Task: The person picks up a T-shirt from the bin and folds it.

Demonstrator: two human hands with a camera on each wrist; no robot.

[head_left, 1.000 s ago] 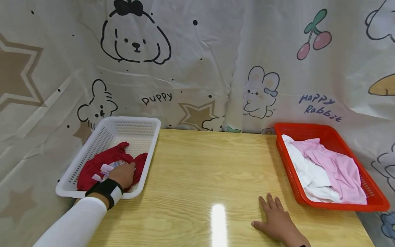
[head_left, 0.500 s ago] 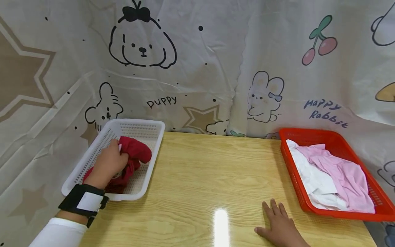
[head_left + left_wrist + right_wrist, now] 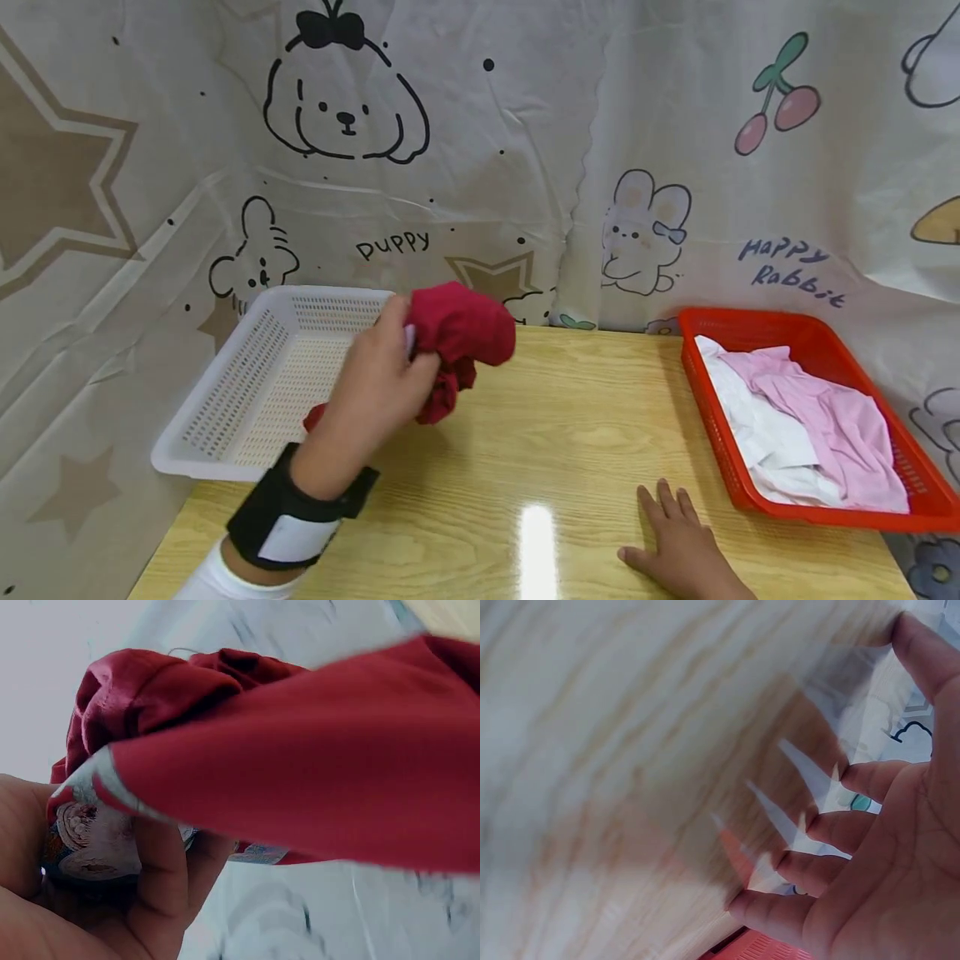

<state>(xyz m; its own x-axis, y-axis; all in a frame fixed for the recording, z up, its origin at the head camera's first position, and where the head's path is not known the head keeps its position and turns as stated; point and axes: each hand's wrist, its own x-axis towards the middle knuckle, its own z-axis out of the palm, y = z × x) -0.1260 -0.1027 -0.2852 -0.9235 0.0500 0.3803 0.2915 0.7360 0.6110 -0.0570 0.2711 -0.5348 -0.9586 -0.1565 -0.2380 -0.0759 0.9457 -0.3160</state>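
My left hand [image 3: 378, 383] grips a bunched dark red garment [image 3: 461, 325] in the air, beside the right rim of the white basket [image 3: 225, 408]. In the left wrist view the fingers curl round the red cloth [image 3: 315, 765], where a patterned patch with grey and white print [image 3: 97, 840] shows at the grip. A bit of red cloth also shows at the near side of the forearm, over the basket. My right hand [image 3: 682, 546] rests on the wooden table with fingers spread; in the right wrist view its fingertips [image 3: 742, 904] touch the surface and it holds nothing.
A red basket [image 3: 712, 433] stands at the right with a white cloth [image 3: 765, 442] and a pink cloth [image 3: 832, 408] inside. The wooden table [image 3: 570, 417] lies between the baskets. A printed curtain [image 3: 510, 167] hangs behind and at both sides.
My left hand has lifted the red garment out of the white basket and carried it to the right, over the basket's right edge. The right hand stays on the table.
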